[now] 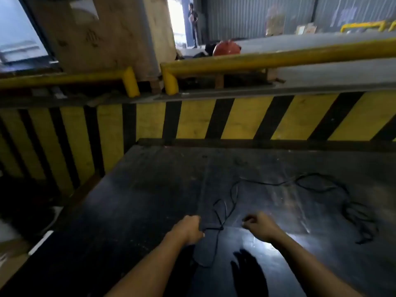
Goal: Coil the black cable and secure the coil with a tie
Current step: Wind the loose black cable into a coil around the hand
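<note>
- Black cable (216, 227) lies on a dark, shiny surface (150, 200), and it is hard to see because both are so dark.
- The left hand (189, 229) is closed in a fist around a few small loops of the cable. One loop hangs down below that hand, and more loops stick up past it, away from the person.
- I think the left hand holds the loops tight so they do not fall open while more cable is added.
- The right hand (258, 227) is just to the right of the left hand, a little apart from it. Its fingers are curled in and the fingertips look pinched together. I cannot tell if it is pinching the cable or nothing at all.
- From the loops, the cable runs away from the hands, then bends off to the right. It ends in a loose, messy pile (360, 219) far out to the right of the right hand.
- Most of the cable is in that pile and that long run, so the coiling looks like it has only just begun.
- The right hand is likely there to pull in more cable and pass it over to the left hand as a new loop.
- No tie shows anywhere near the hands, so that step is not yet done.
- The messy pile could catch on itself when it gets pulled.
</note>
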The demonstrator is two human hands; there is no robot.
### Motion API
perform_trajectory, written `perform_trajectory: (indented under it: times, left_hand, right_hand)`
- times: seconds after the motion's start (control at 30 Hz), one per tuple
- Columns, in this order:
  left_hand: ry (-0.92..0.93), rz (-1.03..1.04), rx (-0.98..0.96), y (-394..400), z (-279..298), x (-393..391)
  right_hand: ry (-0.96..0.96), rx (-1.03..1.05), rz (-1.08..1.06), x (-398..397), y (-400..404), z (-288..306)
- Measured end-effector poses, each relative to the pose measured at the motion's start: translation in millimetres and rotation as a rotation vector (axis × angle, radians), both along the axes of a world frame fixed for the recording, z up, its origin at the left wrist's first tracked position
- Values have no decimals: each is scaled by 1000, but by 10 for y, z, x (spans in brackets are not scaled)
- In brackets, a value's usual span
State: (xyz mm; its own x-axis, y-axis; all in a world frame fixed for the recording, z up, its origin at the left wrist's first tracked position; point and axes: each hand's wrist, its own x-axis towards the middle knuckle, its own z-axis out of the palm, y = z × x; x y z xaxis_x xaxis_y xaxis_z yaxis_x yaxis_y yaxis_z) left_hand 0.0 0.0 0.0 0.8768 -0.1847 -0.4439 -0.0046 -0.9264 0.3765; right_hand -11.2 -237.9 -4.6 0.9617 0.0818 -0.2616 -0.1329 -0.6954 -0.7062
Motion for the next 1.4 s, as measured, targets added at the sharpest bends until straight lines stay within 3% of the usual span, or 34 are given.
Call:
perform_trajectory:
  times: [0.17, 0.37, 0.57, 0.67, 0.83, 1.0, 1.07, 1.23, 1.4]
  left_hand:
    - [11, 104, 2, 31, -456, -98]
    - [-89, 213, -77, -132, -660, -278]
    - [-32, 222, -120, -257, -640, -599]
    - [-26, 231, -137, -235, -614, -775]
    - [-11, 171, -187, -158, -470, -815]
    - [-83, 113, -248, -74, -250, -662]
    - [-106, 95, -287, -71, -149, -639]
    - [-197, 182, -388, -33, 159, -539]
    - [-244, 321, -538, 30, 741, -409]
  right_hand:
    - [56, 211, -147, 206, 364, -415]
    - [191, 461, -231, 301, 666, -503]
    - [96, 175, -108, 96, 774, -489]
    - [71, 90, -193, -23, 744, -548]
    - [92, 133, -289, -107, 768, -646]
    - [96, 376, -366, 40, 887, -426]
    - [84, 311, -374, 103, 866, -364]
    - [-174, 121, -227, -19, 785, -79]
    - [-532, 244, -243, -200, 792, 610]
